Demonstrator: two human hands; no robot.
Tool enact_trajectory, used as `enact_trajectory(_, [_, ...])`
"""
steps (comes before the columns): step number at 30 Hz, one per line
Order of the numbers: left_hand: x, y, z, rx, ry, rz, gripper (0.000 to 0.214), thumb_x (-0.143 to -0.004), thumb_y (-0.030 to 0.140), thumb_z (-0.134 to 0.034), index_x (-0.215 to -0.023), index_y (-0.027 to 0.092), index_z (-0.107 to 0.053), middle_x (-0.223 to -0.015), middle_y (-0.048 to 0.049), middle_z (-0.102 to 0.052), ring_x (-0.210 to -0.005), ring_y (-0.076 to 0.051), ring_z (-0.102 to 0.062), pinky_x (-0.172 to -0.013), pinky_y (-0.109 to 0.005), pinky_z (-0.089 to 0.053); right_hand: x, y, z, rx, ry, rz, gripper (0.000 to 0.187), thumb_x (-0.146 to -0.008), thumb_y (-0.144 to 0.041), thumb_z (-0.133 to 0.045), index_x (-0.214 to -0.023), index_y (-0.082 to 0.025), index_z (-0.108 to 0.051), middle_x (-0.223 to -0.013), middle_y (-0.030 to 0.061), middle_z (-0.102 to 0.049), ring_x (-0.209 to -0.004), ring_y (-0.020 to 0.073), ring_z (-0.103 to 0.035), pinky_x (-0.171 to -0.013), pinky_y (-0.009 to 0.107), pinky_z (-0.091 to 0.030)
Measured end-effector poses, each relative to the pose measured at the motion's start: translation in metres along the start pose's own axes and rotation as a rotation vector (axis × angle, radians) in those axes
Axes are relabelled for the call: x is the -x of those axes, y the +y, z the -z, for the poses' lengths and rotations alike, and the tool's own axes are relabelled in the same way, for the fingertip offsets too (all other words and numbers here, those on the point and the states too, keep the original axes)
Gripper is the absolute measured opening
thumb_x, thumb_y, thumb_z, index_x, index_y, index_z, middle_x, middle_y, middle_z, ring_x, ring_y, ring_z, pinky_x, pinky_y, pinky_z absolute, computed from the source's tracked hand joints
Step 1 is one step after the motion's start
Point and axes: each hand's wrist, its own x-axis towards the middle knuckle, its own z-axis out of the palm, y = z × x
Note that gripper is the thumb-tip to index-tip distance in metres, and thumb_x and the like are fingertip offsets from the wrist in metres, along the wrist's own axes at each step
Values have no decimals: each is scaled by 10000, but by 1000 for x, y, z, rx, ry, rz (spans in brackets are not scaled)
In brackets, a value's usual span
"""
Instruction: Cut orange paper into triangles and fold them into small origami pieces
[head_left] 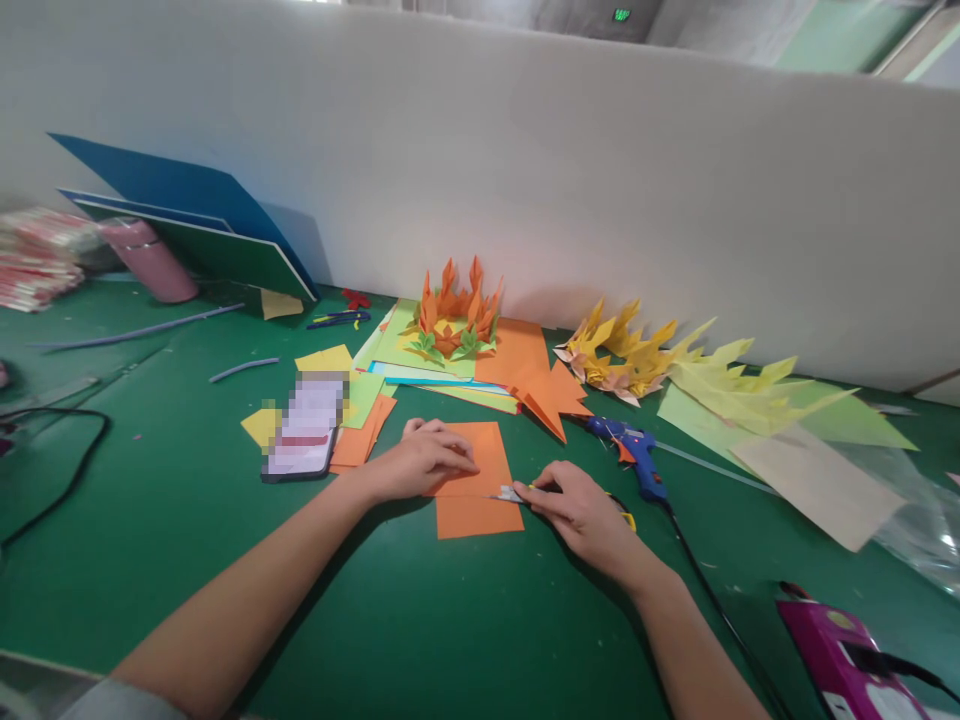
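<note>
Okay, left hand (436, 457) rests unclenched on orange paper (487, 455), six o'clock from crown (448, 343); right hand (576, 507), apart, pinches blade (507, 494) at paper's four o'clock, rear hidden; phone (306, 425) at nine, pixelated.

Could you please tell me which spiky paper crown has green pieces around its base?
The orange crown, on the left; the yellow crown has pinkish pieces instead.

Green tabletop (360, 630), orange paper (491, 460) lying on it, phone (306, 430), blue glue gun (637, 455), bottle (155, 264)
</note>
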Motion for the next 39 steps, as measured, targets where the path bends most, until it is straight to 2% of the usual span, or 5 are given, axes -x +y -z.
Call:
enact_trajectory(10, [0, -2, -1, -7, -8, -4, 290, -944, 312, -422, -942, 291, -710, -1045, -7, -685, -988, -192, -490, -817, -354, -204, 2, -9, 0, -3, -15, -23, 308, -932, -182, -418, -1165, -221, -615, -835, 84, -578, -752, 191, -533, -628, 313, -463])
enact_trajectory(17, [-1, -2, -2, -19, -5, -5, 307, -947, 339, -406, -945, 291, -710, -1055, -11, -685, -980, -195, -485, -803, -356, -214, -5, -14, -5, -53, 33, -15, 234, -926, -221, -454, -1011, -188, -670, -851, 93, -627, -782, 202, -570, -655, 326, -489])
enact_trajectory(26, [-1, -4, -4, -11, 26, -20, 319, -946, 363, -404, -931, 301, -717, -1025, -4, -692, -959, -183, -489, -794, -347, -215, -1, -11, -3, -35, 20, 33, 221, -908, -179, -481, -987, -198, -686, -818, 89, -621, -736, 190, -544, -609, 306, -453])
enact_trajectory(32, [-1, -1, -2, -24, 3, -15, 311, -946, 338, -407, -926, 289, -714, -1040, -5, -690, -977, -192, -486, -804, -359, -206, -3, -17, -5, -23, 36, 34, 215, -910, -191, -481, -1006, -165, -672, -821, 95, -615, -725, 190, -520, -600, 302, -434])
enact_trajectory(39, [-1, -4, -4, -18, 36, -33, 317, -944, 344, -409, -913, 300, -721, -1021, -5, -694, -957, -181, -496, -799, -352, -217, -10, -23, -7, 30, 11, 67, 220, -920, -187, -465, -1002, -172, -669, -776, 78, -603, -691, 173, -493, -587, 283, -392])
